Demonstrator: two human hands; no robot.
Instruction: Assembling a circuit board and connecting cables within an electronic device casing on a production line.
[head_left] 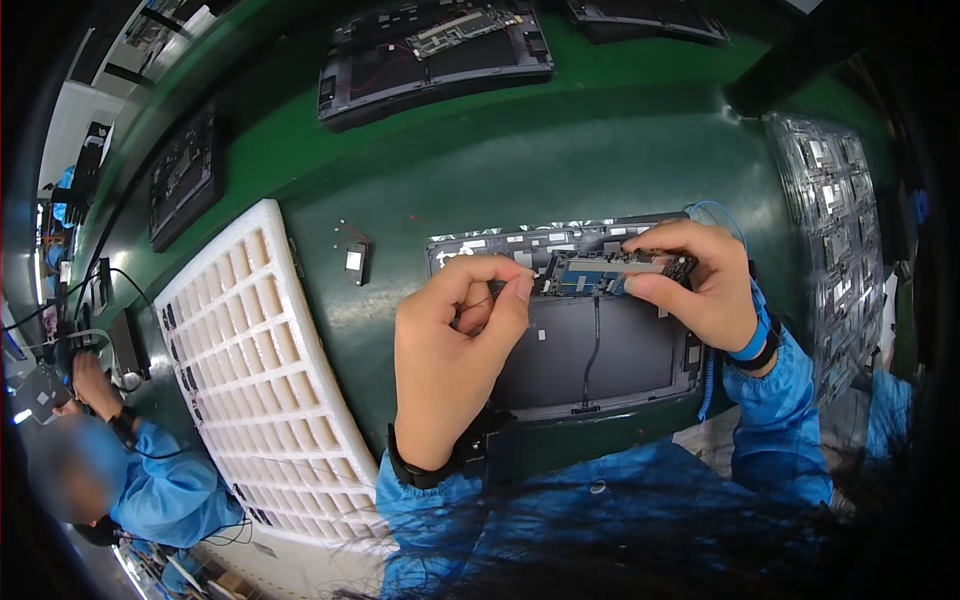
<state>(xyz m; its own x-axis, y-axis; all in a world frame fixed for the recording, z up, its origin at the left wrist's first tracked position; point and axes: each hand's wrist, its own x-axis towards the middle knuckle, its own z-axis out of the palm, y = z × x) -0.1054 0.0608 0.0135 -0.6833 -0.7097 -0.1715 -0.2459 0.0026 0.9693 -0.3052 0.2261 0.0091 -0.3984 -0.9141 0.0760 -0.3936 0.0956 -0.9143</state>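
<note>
A long circuit board [590, 268] with a blue patch and a pale strip is held over the upper part of an open dark tablet housing [545, 360]. My right hand [705, 290] grips the board's right end between thumb and fingers. At its left end, the thumb and forefinger of my left hand [450, 335] are pinched together; what lies between them is too small to make out. A black cable [594, 350] runs down the inside of the housing. Left of it, a small black part [355, 262] with thin red wires lies on the green table [480, 160].
To the left lies a white foam tray [290, 400] with many pockets. Clear plastic trays of boards [830, 230] stand at the right. More tablet housings [440, 75] rest on the far green surface. Another person in a blue sleeve [180, 480] works at the far left.
</note>
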